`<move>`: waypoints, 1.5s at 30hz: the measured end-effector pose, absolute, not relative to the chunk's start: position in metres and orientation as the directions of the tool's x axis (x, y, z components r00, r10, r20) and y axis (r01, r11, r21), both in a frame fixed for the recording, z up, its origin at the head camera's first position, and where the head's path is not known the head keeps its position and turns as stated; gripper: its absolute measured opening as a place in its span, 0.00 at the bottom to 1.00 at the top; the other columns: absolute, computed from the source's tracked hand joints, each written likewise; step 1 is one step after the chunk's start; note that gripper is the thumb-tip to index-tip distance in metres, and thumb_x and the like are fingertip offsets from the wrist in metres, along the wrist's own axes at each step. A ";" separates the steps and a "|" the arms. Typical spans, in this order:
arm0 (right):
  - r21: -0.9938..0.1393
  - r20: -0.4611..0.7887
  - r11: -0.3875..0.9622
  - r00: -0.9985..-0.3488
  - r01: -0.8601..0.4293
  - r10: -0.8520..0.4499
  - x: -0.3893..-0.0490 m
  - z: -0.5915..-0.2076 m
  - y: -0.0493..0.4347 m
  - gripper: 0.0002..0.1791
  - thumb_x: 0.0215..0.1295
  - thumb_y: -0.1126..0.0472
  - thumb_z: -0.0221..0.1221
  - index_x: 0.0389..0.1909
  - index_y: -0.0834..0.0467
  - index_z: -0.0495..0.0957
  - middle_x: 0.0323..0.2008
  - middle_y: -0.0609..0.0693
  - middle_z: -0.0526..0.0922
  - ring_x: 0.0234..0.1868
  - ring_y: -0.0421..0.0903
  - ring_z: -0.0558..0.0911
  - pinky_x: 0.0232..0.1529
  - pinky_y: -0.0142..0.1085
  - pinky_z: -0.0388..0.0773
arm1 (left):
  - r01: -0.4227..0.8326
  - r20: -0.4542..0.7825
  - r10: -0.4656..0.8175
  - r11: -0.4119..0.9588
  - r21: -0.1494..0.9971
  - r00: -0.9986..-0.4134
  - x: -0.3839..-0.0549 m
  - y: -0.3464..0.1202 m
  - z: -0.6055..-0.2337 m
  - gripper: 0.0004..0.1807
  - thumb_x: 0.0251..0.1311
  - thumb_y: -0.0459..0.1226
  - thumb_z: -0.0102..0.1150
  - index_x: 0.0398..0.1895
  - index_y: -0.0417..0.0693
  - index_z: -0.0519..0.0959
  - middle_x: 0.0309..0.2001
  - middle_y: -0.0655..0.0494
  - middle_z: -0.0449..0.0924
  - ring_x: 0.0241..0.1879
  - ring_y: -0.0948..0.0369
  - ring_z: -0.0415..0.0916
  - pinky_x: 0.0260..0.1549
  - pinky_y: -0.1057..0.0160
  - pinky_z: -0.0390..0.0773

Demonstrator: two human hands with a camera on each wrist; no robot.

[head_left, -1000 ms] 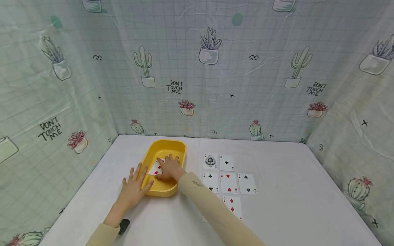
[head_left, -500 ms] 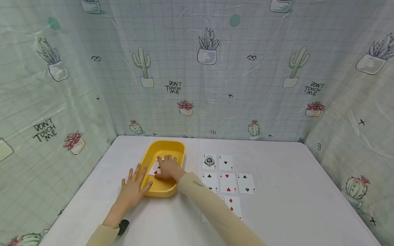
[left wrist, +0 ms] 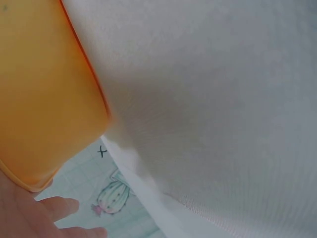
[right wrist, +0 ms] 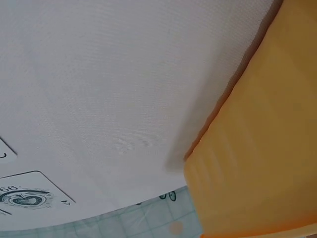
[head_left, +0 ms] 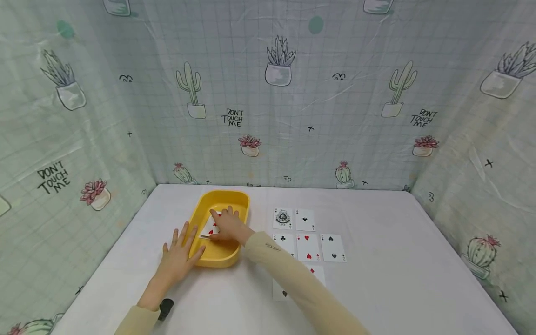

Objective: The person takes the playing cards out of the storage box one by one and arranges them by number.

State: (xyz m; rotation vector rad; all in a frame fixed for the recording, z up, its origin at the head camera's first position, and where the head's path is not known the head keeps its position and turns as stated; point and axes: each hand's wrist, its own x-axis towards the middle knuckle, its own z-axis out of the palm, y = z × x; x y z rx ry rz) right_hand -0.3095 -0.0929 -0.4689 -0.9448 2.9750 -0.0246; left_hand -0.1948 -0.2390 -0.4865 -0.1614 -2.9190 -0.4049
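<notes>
A yellow tray (head_left: 217,261) stands at the table's left; its outer wall also fills a side of the left wrist view (left wrist: 44,89) and of the right wrist view (right wrist: 252,163). Inside it lies a heart playing card (head_left: 208,228), partly covered by my right hand (head_left: 229,227). That hand's index finger and thumb grip the card near opposite edges, and its near edge tips up by the thumb. My left hand (head_left: 177,256) rests with spread fingers on the tray's left rim; part of it shows in the left wrist view.
Right of the tray, cards lie face up in rows: ace of spades (head_left: 283,218), ace of clubs (head_left: 305,220), and twos of clubs (head_left: 283,244), hearts (head_left: 308,247) and spades (head_left: 333,248). My right sleeve (head_left: 289,279) covers parts of the nearest row. A patterned curtain (head_left: 310,153) surrounds the table.
The card's near edge has risen beside my right thumb. My right hand has barely shifted, and the left stays on the rim. The whole view has drifted slightly.
</notes>
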 end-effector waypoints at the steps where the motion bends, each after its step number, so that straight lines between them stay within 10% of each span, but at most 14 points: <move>1: -0.013 -0.010 0.815 -0.815 -0.579 -0.579 -0.310 -0.469 -0.093 0.46 0.49 0.32 0.54 0.67 0.46 0.51 0.53 0.51 0.71 0.54 0.49 0.65 0.55 0.43 0.65 | 0.133 0.202 0.081 0.956 0.260 -0.976 -0.195 -0.239 -0.486 0.38 0.60 0.57 0.39 0.69 0.47 0.49 0.70 0.41 0.41 0.65 0.34 0.41 0.51 0.26 0.47; 45: -0.010 0.084 0.718 -0.716 -0.696 -0.693 -0.270 -0.410 -0.004 0.47 0.51 0.38 0.57 0.68 0.43 0.44 0.63 0.54 0.61 0.62 0.55 0.61 0.55 0.52 0.65 | 0.103 0.162 0.060 0.958 0.267 -0.985 -0.193 -0.235 -0.483 0.39 0.61 0.56 0.41 0.69 0.45 0.47 0.70 0.41 0.39 0.65 0.34 0.39 0.52 0.27 0.45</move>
